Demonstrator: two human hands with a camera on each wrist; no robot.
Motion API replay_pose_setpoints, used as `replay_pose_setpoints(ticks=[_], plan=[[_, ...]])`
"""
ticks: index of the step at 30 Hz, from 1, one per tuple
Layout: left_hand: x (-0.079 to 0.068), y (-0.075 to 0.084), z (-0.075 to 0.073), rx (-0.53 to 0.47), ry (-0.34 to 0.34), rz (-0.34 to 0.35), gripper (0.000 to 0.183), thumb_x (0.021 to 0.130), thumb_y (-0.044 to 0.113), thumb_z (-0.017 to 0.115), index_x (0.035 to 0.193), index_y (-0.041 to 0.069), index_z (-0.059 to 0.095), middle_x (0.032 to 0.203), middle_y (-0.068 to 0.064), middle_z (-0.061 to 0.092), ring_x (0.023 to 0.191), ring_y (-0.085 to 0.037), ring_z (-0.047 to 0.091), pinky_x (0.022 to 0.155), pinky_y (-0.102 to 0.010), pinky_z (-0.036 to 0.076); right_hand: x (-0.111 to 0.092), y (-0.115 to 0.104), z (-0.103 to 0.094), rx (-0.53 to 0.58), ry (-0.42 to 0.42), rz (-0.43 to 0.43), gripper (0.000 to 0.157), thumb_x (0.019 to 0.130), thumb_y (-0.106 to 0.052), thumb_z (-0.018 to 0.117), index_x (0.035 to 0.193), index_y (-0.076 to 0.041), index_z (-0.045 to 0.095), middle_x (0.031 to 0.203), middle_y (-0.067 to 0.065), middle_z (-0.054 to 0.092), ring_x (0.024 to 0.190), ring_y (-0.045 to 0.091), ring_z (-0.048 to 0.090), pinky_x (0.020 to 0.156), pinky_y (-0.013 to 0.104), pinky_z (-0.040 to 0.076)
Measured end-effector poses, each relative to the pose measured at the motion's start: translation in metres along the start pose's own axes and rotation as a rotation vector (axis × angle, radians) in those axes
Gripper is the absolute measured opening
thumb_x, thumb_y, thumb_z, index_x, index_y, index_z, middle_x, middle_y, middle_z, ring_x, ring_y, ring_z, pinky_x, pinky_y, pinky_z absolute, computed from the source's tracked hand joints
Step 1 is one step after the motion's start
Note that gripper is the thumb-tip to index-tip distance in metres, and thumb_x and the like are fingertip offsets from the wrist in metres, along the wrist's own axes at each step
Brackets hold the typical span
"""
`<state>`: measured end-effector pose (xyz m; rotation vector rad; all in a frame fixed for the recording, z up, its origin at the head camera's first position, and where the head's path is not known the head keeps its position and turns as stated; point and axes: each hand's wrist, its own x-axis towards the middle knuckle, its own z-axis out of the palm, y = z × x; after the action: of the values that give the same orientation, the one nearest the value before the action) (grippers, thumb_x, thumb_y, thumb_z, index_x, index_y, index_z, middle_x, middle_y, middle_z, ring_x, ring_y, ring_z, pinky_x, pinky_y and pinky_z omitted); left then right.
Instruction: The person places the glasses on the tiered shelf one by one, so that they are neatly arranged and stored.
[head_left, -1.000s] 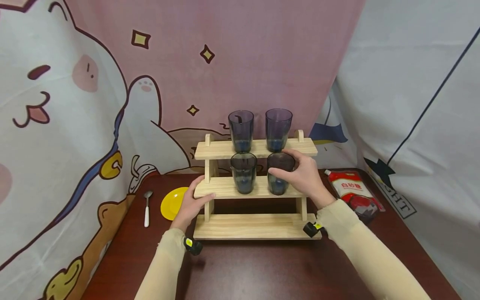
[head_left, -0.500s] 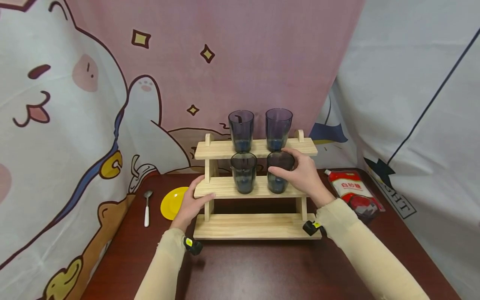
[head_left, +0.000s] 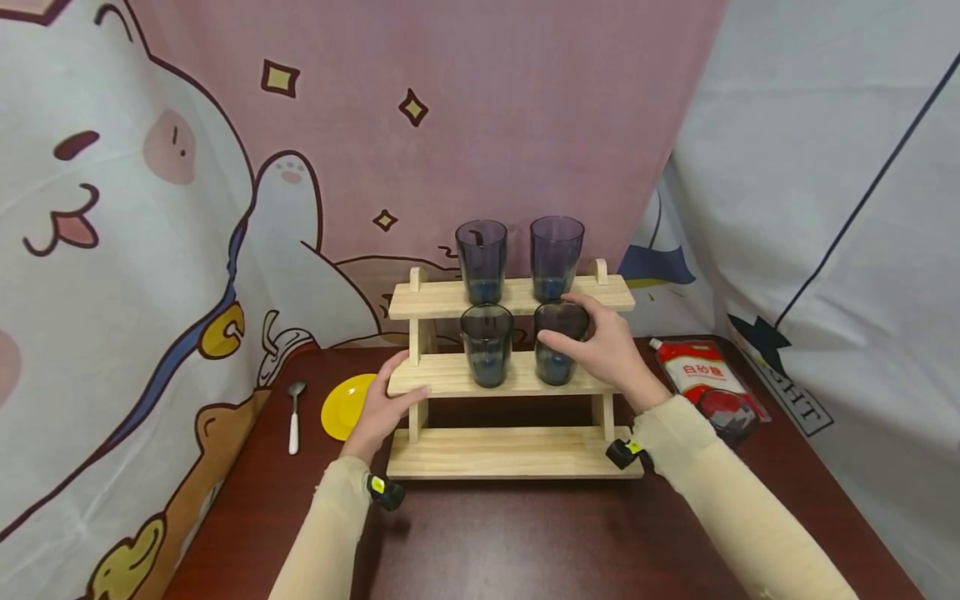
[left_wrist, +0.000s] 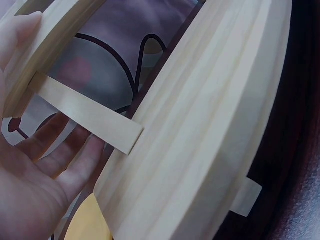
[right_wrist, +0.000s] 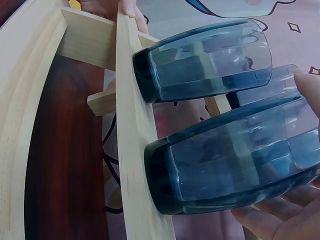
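A light wooden three-tier shelf (head_left: 442, 377) stands on the table. My left hand (head_left: 380, 410) grips the left end of its middle board, thumb on the front edge; the left wrist view shows the fingers (left_wrist: 80, 172) beside the side post. On the middle board, my right hand (head_left: 606, 350) holds the right dark tinted glass (head_left: 553, 368) between thumb and fingers. Seen from the right wrist, this upright glass (right_wrist: 225, 155) has its base at the board. To its left stands a matching glass (head_left: 488, 350). Two more purple-tinted glasses (head_left: 482, 258) stand on the top board.
Left of the shelf lie a yellow plate (head_left: 345, 408), partly behind my left hand, and a white-handled spoon (head_left: 293, 425). At the right are a red and white bag (head_left: 701, 367) and a dark see-through item (head_left: 727, 417). A printed cloth (head_left: 555, 125) hangs behind.
The glass in my right hand has shifted very slightly toward the back of the middle board. My left hand and the shelf have not visibly moved.
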<state>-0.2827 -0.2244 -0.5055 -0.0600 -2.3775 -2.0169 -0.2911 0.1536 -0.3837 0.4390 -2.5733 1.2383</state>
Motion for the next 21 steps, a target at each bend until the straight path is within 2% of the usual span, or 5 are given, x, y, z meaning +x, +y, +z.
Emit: replay_pose_setpoints(ticks=[6, 11, 16, 18, 21], plan=[[0.0, -0.001, 0.0, -0.011, -0.004, -0.007, 0.074, 0.091, 0.023, 0.085, 0.152, 0.042, 0.048, 0.145, -0.011, 0.056, 0.111, -0.029, 0.066, 0.092, -0.041, 0.057, -0.001, -0.001, -0.002, -0.018, -0.024, 0.008, 0.081, 0.091, -0.055, 0.078, 0.157, -0.016, 0.049, 0.146, 0.015, 0.06, 0.114, 0.032, 0.062, 0.094, 0.053, 0.051], [0.001, -0.001, 0.0, -0.018, -0.006, -0.008, 0.074, 0.092, 0.022, 0.084, 0.153, 0.042, 0.048, 0.145, -0.011, 0.057, 0.111, -0.029, 0.066, 0.092, -0.041, 0.057, -0.001, -0.001, -0.006, -0.036, -0.048, 0.01, 0.082, 0.092, -0.056, 0.076, 0.159, -0.017, 0.046, 0.15, 0.014, 0.057, 0.101, 0.031, 0.063, 0.087, 0.049, 0.05], [0.001, 0.0, 0.0, -0.013, -0.007, -0.002, 0.074, 0.092, 0.022, 0.085, 0.153, 0.041, 0.048, 0.144, -0.012, 0.057, 0.11, -0.028, 0.066, 0.092, -0.041, 0.057, -0.002, -0.001, -0.011, -0.064, -0.082, -0.012, 0.084, 0.094, -0.053, 0.076, 0.162, -0.019, 0.04, 0.132, 0.013, 0.064, 0.079, 0.027, 0.058, 0.071, 0.041, 0.049], [0.001, 0.0, 0.0, -0.018, -0.008, 0.001, 0.074, 0.092, 0.021, 0.085, 0.153, 0.041, 0.048, 0.144, -0.012, 0.057, 0.11, -0.028, 0.066, 0.092, -0.042, 0.057, -0.004, -0.001, -0.014, -0.047, -0.094, -0.018, 0.085, 0.094, -0.052, 0.076, 0.163, -0.019, 0.038, 0.134, 0.013, 0.063, 0.086, 0.028, 0.061, 0.075, 0.043, 0.052], [0.001, -0.001, 0.0, -0.023, -0.011, 0.003, 0.073, 0.092, 0.021, 0.084, 0.153, 0.04, 0.048, 0.144, -0.012, 0.057, 0.11, -0.028, 0.066, 0.092, -0.042, 0.057, -0.008, 0.001, -0.021, -0.002, -0.098, -0.018, 0.085, 0.094, -0.051, 0.076, 0.164, -0.02, 0.037, 0.151, 0.013, 0.056, 0.116, 0.032, 0.065, 0.094, 0.053, 0.055]])
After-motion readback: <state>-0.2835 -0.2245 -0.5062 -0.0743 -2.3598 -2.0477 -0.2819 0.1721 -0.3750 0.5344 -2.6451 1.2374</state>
